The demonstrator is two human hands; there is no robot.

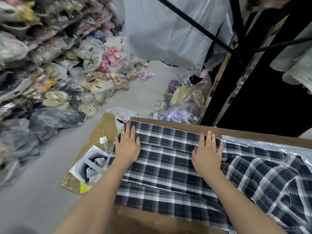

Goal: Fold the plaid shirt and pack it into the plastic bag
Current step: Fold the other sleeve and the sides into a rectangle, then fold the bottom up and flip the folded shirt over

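The black-and-white plaid fabric shirt (168,174) at lower centre is being pressed flat by the left hand (128,146) and the right hand (208,152), both open-fingered, so the folding step seems to be in hand and insertion into the clear plastic bag (270,146) at right is judged to come next.

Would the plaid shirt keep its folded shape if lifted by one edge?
Probably not: the plaid shirt is thin cloth lying limp with creases, so it should sag. The left hand and right hand press its far fold flat, suggesting it may unfold when released.

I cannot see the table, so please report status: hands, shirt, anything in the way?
Left hand and right hand flat on plaid shirt. Shirt lies on table. Bagged shirt close beside right hand.
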